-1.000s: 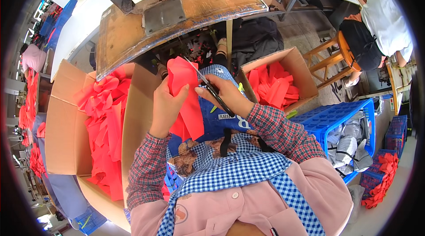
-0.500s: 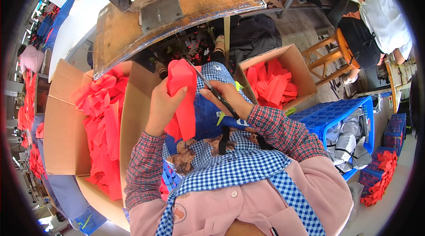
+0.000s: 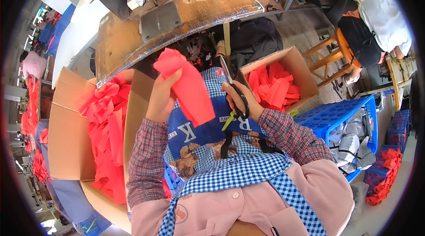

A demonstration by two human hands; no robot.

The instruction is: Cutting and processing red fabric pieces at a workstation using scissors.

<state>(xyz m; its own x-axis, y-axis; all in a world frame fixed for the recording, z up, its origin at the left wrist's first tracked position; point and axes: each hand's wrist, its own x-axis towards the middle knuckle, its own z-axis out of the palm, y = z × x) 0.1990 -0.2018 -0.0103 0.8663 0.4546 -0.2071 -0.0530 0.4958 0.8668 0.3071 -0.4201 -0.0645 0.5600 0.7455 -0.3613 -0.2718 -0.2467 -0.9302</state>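
Nearest, a blue apron (image 3: 201,132) over the lap. Above it, left hand (image 3: 161,98) with fingers clamped on a red fabric piece (image 3: 188,86), held upright between lap and bench (image 3: 177,23). Right hand (image 3: 239,98) just beside, fingers closed through the black loops of scissors (image 3: 234,90), blades pointing up and away, apparently clear of the cloth. Left, a big box (image 3: 71,138) heaped with red pieces; right, a smaller box (image 3: 283,79) with more. Farther right, a blue crate (image 3: 336,121). Risks, as a judgement: blades close to the left thumb, so a slip could nick it; slack cloth could fold and cut crooked.
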